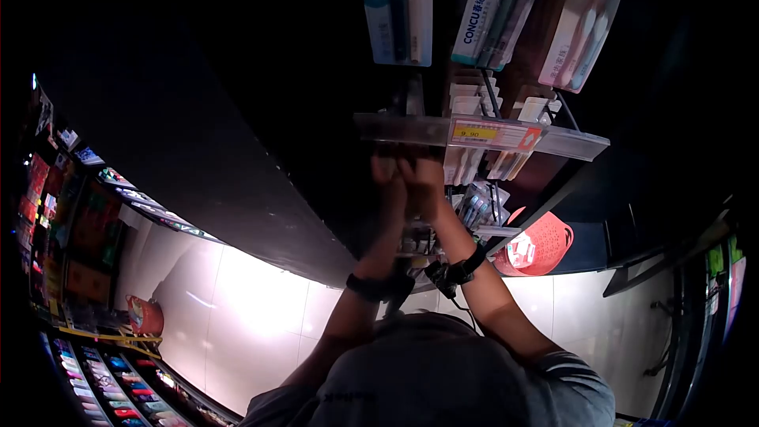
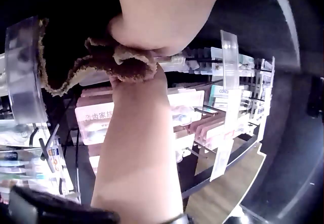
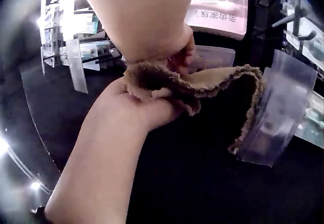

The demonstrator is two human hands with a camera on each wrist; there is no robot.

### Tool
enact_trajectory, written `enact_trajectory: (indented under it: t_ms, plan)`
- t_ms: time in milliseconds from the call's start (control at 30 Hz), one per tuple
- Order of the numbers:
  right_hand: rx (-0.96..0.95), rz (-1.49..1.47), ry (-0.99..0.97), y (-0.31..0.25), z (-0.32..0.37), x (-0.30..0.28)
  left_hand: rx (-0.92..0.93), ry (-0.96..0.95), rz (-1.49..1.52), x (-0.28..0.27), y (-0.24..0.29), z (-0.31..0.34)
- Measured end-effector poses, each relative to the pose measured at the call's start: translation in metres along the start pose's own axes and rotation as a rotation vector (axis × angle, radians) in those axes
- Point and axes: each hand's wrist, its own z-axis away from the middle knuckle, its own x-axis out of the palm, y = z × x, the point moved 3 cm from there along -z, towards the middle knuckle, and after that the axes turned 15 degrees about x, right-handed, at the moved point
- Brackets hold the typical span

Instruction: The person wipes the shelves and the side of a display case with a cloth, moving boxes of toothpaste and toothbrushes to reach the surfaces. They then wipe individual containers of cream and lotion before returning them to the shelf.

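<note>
A brown cloth with frayed edges [image 2: 126, 68] hangs in folds between both hands. In the head view the left hand [image 1: 388, 172] and right hand [image 1: 424, 179] are close together behind a clear price strip [image 1: 474, 134]. From the top of the left wrist view the left hand [image 2: 154, 24] grips the cloth, its fingertips mostly hidden. The right hand [image 3: 147, 24] enters the right wrist view from above, fingers curled at the cloth [image 3: 217, 80]. The cloth's free end trails beside a clear plastic strip [image 3: 278, 107].
Toothbrush packs [image 1: 498, 12] hang on hooks above and around the hands. Below right stands a pink basket [image 1: 545, 243] with packs in it. A dark curved panel [image 1: 261, 190] rises at left, with a red basket [image 1: 145, 315] on the pale floor beyond.
</note>
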Motion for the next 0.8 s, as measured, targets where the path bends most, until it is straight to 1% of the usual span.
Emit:
enact_trajectory:
  t_ms: [67,133,167,233,267,333,367,400,433,467,533,600,667,733,767,800]
  plan:
    - [0.026,0.024,-0.022,0.001,-0.001,-0.002,0.022,-0.012,0.014,0.0,-0.004,0.004]
    - [0.049,0.048,-0.042,0.001,-0.001,-0.002,-0.032,0.069,-0.063,0.0,-0.007,0.007]
    - [0.032,0.001,-0.034,0.0,0.0,-0.002,-0.033,0.064,-0.058,0.002,-0.007,0.013]
    - [0.011,-0.045,-0.021,0.0,0.001,-0.003,-0.126,0.108,-0.105,0.007,0.012,0.023]
    - [-0.005,-0.094,-0.004,0.002,0.002,-0.002,-0.123,0.105,-0.102,0.006,0.014,0.027]
    - [-0.025,-0.142,0.018,-0.001,0.005,-0.005,-0.017,0.078,0.082,0.005,0.023,0.033]
    - [0.058,-0.11,0.027,0.001,0.008,-0.008,-0.014,0.074,0.085,0.002,0.027,0.039]
    - [0.143,-0.078,0.035,0.002,0.01,-0.011,-0.014,-0.007,0.085,0.0,0.041,0.044]
    - [0.177,-0.006,0.041,0.001,0.012,-0.014,-0.016,-0.087,0.085,-0.001,0.051,0.047]
    - [0.176,-0.005,0.041,-0.003,0.013,-0.019,-0.015,-0.087,0.086,-0.003,0.054,0.047]
    - [0.077,-0.125,0.151,-0.015,0.015,-0.032,-0.036,-0.119,0.042,-0.006,0.057,0.047]
    - [0.089,-0.143,0.155,-0.011,0.016,-0.039,-0.05,-0.134,0.034,-0.011,0.063,0.044]
    - [0.089,-0.047,0.13,-0.009,0.016,-0.044,-0.067,-0.15,0.027,-0.01,0.069,0.043]
    - [0.087,-0.101,0.122,-0.007,0.013,-0.046,-0.081,-0.146,0.018,-0.007,0.073,0.039]
    - [0.073,-0.047,0.107,-0.007,0.012,-0.049,-0.083,-0.149,0.02,-0.006,0.071,0.036]
    - [0.059,0.007,0.094,-0.009,0.009,-0.051,-0.067,-0.129,-0.047,-0.006,0.069,0.034]
